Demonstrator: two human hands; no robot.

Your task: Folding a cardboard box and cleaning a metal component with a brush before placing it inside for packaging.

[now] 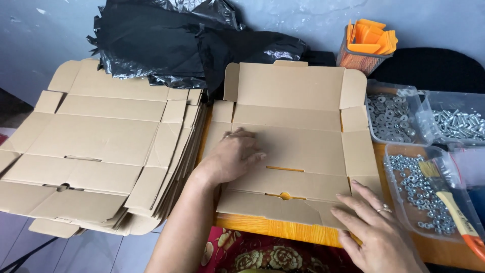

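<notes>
On an orange-topped table [283, 230], a flat, unfolded cardboard box blank [295, 146] lies with its long axis running left to right before the person, both hands resting on it. Her left hand [235, 156] is loosely curled, knuckles up, pressing the left part of the middle panel, while the right hand [371, 227], fingers spread flat, holds down the near right corner, closer to the front edge. A stack of identical blanks [96, 146] sits just left, black plastic bags [187, 38] behind, and trays of washers [391, 116] and nuts [419, 192] lie right.
</notes>
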